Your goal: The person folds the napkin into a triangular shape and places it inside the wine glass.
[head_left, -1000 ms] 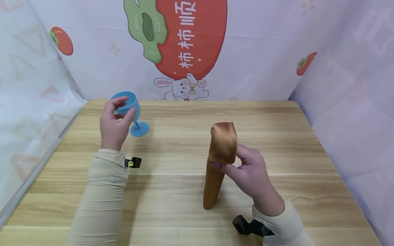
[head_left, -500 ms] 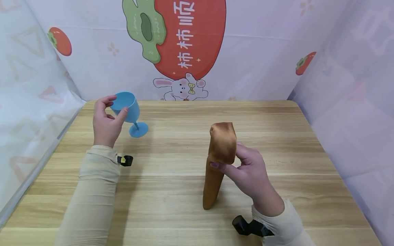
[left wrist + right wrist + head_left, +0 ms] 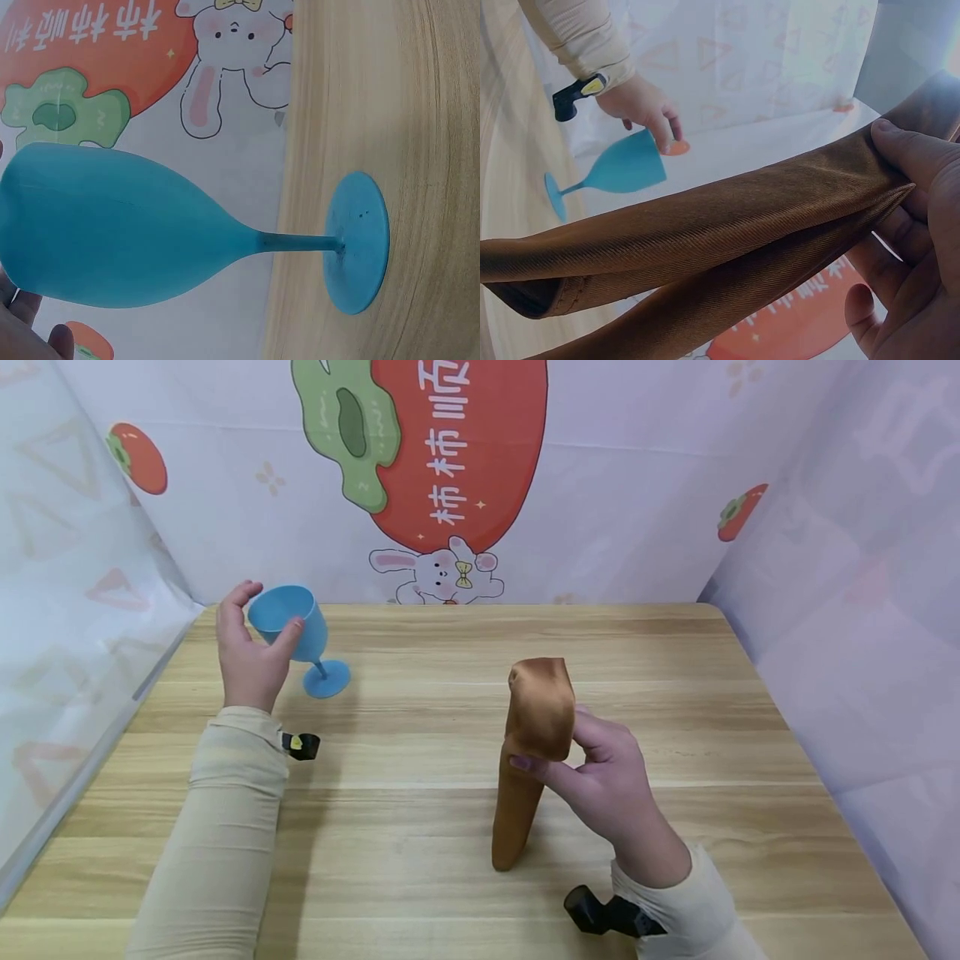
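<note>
A blue goblet (image 3: 311, 635) stands at the far left of the table, tilting left. My left hand (image 3: 252, 656) straddles its bowl near the rim, the thumb across the near side and the fingers along the left. In the left wrist view the goblet's stem and round foot show fully, while only parts of the fingers appear. My right hand (image 3: 603, 777) pinches a folded strip of brown satin cloth (image 3: 540, 710), whose lower length hangs toward the table. The right wrist view shows its layered folds and one hollow, stitched end.
The wooden table (image 3: 420, 752) has a printed white cloth (image 3: 615, 518) behind it, with more sheeting on both sides. A black camera mount (image 3: 302, 746) sits on the left wrist, another camera mount (image 3: 611, 914) on the right.
My left hand has shifted left, its fingers drawing back from over the goblet's mouth to its left side. The goblet has moved slightly left and leans more. My right hand keeps still.
</note>
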Demonstrator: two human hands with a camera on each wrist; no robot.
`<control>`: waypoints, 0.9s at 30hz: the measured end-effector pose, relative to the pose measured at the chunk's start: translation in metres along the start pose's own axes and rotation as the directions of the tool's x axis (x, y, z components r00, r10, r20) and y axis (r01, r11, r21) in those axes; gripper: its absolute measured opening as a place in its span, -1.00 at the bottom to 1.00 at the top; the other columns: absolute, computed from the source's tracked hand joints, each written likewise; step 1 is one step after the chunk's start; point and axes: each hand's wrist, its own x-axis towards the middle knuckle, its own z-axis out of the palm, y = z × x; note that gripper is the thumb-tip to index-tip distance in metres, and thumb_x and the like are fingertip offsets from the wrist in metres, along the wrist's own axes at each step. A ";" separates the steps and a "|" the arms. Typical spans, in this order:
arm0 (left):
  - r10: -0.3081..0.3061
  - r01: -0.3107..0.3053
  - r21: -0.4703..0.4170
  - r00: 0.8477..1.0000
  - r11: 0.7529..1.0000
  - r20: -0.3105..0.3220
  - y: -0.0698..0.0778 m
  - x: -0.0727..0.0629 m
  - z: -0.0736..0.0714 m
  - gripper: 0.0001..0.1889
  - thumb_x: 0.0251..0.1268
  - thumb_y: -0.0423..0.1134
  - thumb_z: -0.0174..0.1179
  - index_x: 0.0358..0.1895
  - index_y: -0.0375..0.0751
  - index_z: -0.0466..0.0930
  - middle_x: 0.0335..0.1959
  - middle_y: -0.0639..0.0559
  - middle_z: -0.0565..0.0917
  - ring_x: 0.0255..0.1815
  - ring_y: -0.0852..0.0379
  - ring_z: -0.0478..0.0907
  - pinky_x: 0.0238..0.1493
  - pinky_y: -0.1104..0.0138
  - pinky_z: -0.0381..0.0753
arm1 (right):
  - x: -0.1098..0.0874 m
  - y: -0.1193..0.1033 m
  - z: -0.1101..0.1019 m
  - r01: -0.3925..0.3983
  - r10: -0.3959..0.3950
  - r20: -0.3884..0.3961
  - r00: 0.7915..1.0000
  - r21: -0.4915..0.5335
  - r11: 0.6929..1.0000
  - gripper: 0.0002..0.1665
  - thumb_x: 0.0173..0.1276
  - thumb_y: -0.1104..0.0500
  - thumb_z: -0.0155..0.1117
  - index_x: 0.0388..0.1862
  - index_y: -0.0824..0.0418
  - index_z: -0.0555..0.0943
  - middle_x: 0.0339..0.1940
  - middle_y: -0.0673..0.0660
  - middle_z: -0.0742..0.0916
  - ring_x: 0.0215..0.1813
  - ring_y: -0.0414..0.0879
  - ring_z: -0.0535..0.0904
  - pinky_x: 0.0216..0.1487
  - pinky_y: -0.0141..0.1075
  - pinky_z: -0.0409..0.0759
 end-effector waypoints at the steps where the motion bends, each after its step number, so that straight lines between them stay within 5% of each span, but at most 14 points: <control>1: -0.007 0.007 0.002 1.000 1.000 0.008 -0.001 0.001 0.000 -0.35 0.31 -0.12 0.28 0.45 -0.02 0.29 0.51 0.17 0.24 0.53 0.29 0.08 0.49 0.20 0.02 | 0.000 0.000 0.000 -0.007 0.007 0.004 1.000 0.006 1.000 -0.62 -0.06 0.59 0.47 -0.24 0.32 0.72 -0.26 -0.02 0.74 -0.19 -0.19 0.63 -0.10 -0.38 0.59; 16: -0.171 0.170 0.018 0.975 0.985 0.144 -0.009 0.012 -0.006 0.11 0.22 0.10 0.38 0.64 0.07 -0.26 0.65 0.13 -0.07 0.63 0.20 -0.14 0.57 0.17 -0.08 | 0.000 -0.001 0.000 -0.034 0.034 0.017 0.999 -0.004 0.999 -0.63 -0.08 0.56 0.51 -0.26 0.29 0.72 -0.32 0.05 0.75 -0.18 -0.15 0.62 -0.15 -0.34 0.60; 27: -0.264 0.256 0.075 0.953 0.964 0.147 -0.009 0.013 -0.004 0.07 0.22 0.25 0.30 0.64 0.03 -0.17 0.63 -0.09 0.00 0.59 -0.11 0.03 0.51 0.01 0.11 | -0.002 0.001 -0.001 0.008 -0.007 0.015 1.000 -0.021 1.000 -0.65 -0.07 0.49 0.56 -0.26 0.29 0.72 -0.37 0.06 0.77 -0.25 -0.13 0.57 -0.24 -0.35 0.54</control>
